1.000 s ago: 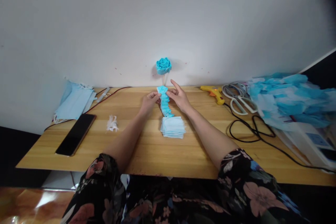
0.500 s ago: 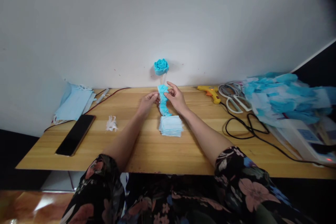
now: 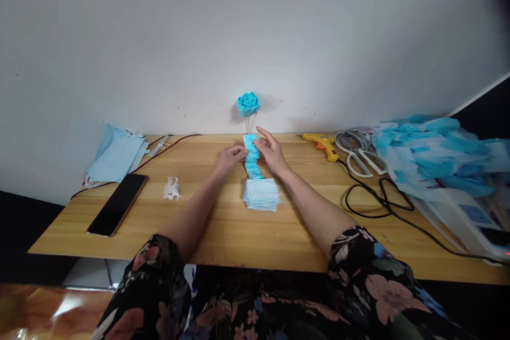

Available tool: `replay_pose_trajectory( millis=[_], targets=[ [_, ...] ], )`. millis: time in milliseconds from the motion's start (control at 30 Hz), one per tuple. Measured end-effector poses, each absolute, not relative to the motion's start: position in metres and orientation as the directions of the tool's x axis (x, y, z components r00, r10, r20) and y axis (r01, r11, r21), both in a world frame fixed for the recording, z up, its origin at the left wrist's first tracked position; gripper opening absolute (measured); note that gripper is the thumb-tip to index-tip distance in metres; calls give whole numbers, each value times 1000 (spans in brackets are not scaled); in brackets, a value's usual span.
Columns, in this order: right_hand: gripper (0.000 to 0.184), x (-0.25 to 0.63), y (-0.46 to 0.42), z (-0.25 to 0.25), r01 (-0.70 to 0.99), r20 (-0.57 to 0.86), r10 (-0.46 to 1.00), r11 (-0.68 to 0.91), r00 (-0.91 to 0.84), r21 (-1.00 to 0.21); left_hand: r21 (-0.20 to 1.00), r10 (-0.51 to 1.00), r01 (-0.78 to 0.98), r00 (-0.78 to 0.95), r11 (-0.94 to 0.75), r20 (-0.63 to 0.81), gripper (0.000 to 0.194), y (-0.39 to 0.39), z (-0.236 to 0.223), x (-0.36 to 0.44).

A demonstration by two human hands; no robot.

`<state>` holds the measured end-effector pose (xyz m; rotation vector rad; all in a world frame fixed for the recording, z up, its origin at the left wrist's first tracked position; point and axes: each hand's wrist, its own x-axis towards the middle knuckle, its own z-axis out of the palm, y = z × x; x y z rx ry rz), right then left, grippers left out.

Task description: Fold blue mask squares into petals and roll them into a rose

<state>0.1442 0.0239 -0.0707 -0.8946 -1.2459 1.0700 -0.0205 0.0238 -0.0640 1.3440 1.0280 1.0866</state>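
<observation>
A ruffled strip of blue mask fabric runs between my hands on the table. My left hand pinches its left edge, thumb and forefinger together. From the other side my right hand grips the upper part with the thumb and lower fingers, its forefinger stretched upward. Just below the strip lies a stack of pale blue fabric squares, close to its lower end. Behind my hands, a blue fabric rose on a thin stick leans at the wall.
On the left are face masks, a black phone and white scraps. To the right lie a yellow glue gun with a black cable, scissors, a heap of blue pieces and a white device.
The whole view has shifted slightly. My left fingers have moved a little along the strip's left edge; my right hand keeps its grip.
</observation>
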Motion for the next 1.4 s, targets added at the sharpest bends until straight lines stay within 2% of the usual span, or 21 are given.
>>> replay_pose_trajectory(
  millis=[200,533,733,867,1167,1400],
  targets=[
    [67,146,26,-71,-107,302,953,300,-4,-948,990,966,-28,216,-140,143,50,25,-66,-22],
    [59,145,20,-70,-32,313,949,312,-38,-949,996,977,-45,196,-80,88,45,24,-64,-21],
    [58,149,20,-71,-79,310,949,314,62,-946,998,979,-48,197,-47,55,44,27,-68,-21],
    [61,148,20,-70,-111,304,952,306,34,-946,997,974,-39,217,-62,69,44,25,-66,-21],
    [45,146,20,-70,-54,337,941,339,32,-939,997,963,-28,258,-70,75,38,21,-63,-22],
    [63,150,23,-75,-105,262,964,265,37,-959,993,975,-80,199,-84,99,34,20,-63,-22]
  ],
)
